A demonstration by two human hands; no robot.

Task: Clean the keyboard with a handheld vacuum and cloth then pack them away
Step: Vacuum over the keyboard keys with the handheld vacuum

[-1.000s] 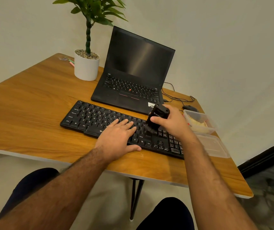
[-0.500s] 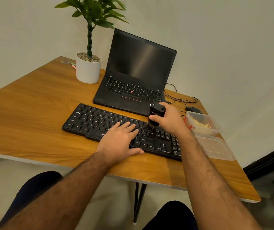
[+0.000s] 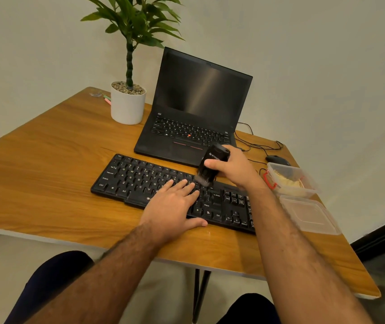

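Note:
A black keyboard (image 3: pixel 140 178) lies across the wooden desk (image 3: pixel 46 164) in front of me. My left hand (image 3: pixel 175 206) rests flat on its middle keys, fingers straight. My right hand (image 3: pixel 233 168) grips a small black handheld vacuum (image 3: pixel 211 163), held nearly upright with its brush end down on the upper key rows, just beyond my left fingertips. A clear plastic box (image 3: pixel 301 177) at the right holds a yellowish cloth (image 3: pixel 286 181). Its clear lid (image 3: pixel 308 215) lies on the desk beside it.
An open black laptop (image 3: pixel 196 113) stands behind the keyboard, with a white potted plant (image 3: pixel 128 106) to its left. A black mouse (image 3: pixel 276 159) and cables (image 3: pixel 254 143) lie at the back right. The desk's front edge runs just below my wrists.
The vacuum has moved from the keys near the number pad up and leftward to the upper key rows. My left hand stays flat on the keyboard.

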